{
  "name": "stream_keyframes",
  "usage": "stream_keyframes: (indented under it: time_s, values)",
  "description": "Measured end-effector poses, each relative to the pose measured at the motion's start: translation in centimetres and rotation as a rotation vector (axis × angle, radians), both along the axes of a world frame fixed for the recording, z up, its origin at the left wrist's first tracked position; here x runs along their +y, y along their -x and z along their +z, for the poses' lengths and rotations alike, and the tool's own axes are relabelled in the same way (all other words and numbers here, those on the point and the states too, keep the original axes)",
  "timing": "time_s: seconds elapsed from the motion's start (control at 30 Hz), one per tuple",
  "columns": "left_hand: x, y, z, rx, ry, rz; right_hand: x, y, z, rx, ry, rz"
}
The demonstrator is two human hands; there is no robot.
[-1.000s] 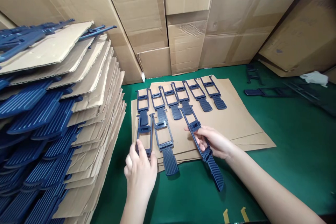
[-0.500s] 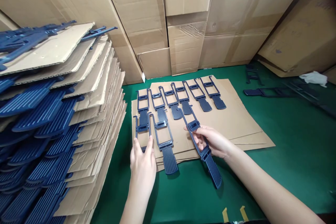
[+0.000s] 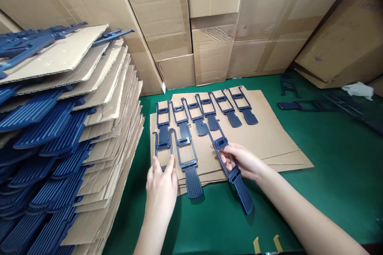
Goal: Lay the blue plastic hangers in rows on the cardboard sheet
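My right hand is closed around the side of a dark blue plastic frame with a ribbed paddle end. That frame is tilted, its paddle pointing toward me past the cardboard's front edge. At the front left, my left hand has its thumb and fingers on the two sides of another such frame; its lower end is hidden beneath the hand. A similar frame lies between my hands, its paddle overhanging the cardboard sheet. Behind these, several more frames lie in a row.
On the left rises a tall stack of cardboard sheets layered with blue frames. Cardboard boxes line the back of the green table. More dark frames and a crumpled white piece lie at the right.
My left wrist and forearm have shifted slightly left, with the fingers still on the front-left frame. My right hand and its frame look unchanged.
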State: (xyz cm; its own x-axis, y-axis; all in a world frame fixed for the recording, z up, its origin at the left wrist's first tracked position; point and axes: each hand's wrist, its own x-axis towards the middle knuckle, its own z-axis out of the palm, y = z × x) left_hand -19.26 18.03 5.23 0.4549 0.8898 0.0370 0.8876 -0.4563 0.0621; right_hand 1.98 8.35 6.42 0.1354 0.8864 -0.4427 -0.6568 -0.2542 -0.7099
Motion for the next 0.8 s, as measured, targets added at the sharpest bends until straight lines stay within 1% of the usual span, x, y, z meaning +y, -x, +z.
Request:
stream_keyframes:
  time_s: [0.17, 0.23, 0.3, 0.37, 0.4, 0.43, 0.47, 0.5, 0.53, 0.6, 0.63, 0.7, 0.73, 0.8]
  values:
    - [-0.1, -0.1, 0.9, 0.041, 0.040, 0.029, 0.0, 0.0, -0.1, 0.020, -0.009, -0.002]
    - [-0.3, -0.1, 1.4, 0.014, 0.004, 0.030, 0.0, 0.0, 0.0, 0.009, -0.006, 0.003]
    - [-0.8, -0.1, 1.8, -0.061, -0.096, -0.049, 0.0, 0.0, -0.1, -0.017, -0.002, -0.009]
    - [-1.8, -0.1, 2.2, -0.204, -0.163, -0.219, 0.1, 0.1, -0.2, -0.082, 0.015, -0.041]
    - [-2.5, -0.2, 2.3, -0.286, -0.139, -0.320, 0.1, 0.2, -0.4, -0.120, 0.029, -0.060]
    - [-3.3, -0.4, 2.4, -0.364, -0.065, -0.413, 0.2, 0.4, -0.5, -0.151, 0.041, -0.077]
    - [-4.3, -0.7, 2.4, -0.411, 0.063, -0.499, 0.2, 0.7, -0.6, -0.172, 0.047, -0.092]
    - [-5.2, -1.1, 2.3, -0.429, 0.216, -0.550, 0.3, 0.9, -0.7, -0.186, 0.042, -0.107]
    - [-6.2, -1.6, 2.1, -0.428, 0.373, -0.593, 0.4, 1.3, -0.7, -0.194, 0.030, -0.118]
    - [-7.9, -2.6, 1.5, -0.380, 0.649, -0.603, 0.5, 1.9, -0.7, -0.213, 0.001, -0.110]
    - [-8.5, -3.0, 1.2, -0.392, 0.773, -0.541, 0.6, 2.1, -0.8, -0.233, -0.008, -0.087]
    - [-9.2, -3.8, 0.8, -0.451, 0.986, -0.348, 0.7, 2.4, -0.9, -0.299, -0.014, -0.037]
    - [-9.3, -4.0, 0.6, -0.483, 1.060, -0.254, 0.7, 2.4, -1.1, -0.343, -0.013, -0.019]
    - [-9.2, -4.1, 0.6, -0.536, 1.146, -0.127, 0.7, 2.2, -1.5, -0.469, -0.018, -0.017]
